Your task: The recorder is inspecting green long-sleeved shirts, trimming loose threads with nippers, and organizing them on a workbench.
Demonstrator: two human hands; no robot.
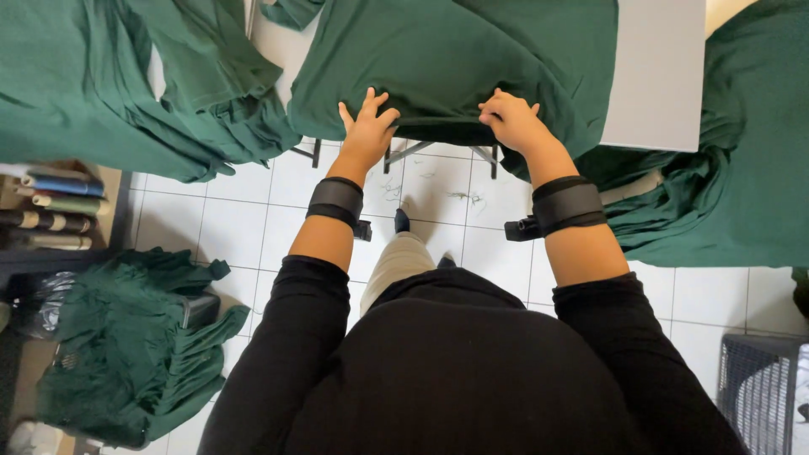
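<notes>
Nearest, black sleeves and black wrist bands (336, 200); beyond them the left hand (367, 128) presses with fingers spread flat, and the right hand (509, 119) curls shut on a fold, both on the dark green cotton garment (455, 59). That garment drapes over the near edge of the grey rectangular table (657, 76); more green cloth heaps (84, 84) lie further left.

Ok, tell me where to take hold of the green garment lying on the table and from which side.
Take the green garment by its near folded edge, which hangs over the table front toward the person. Come from the near side: that edge is free and already bunched under the left hand and right hand. A two-hand grip set apart along it would likely keep the cloth flat.
</notes>
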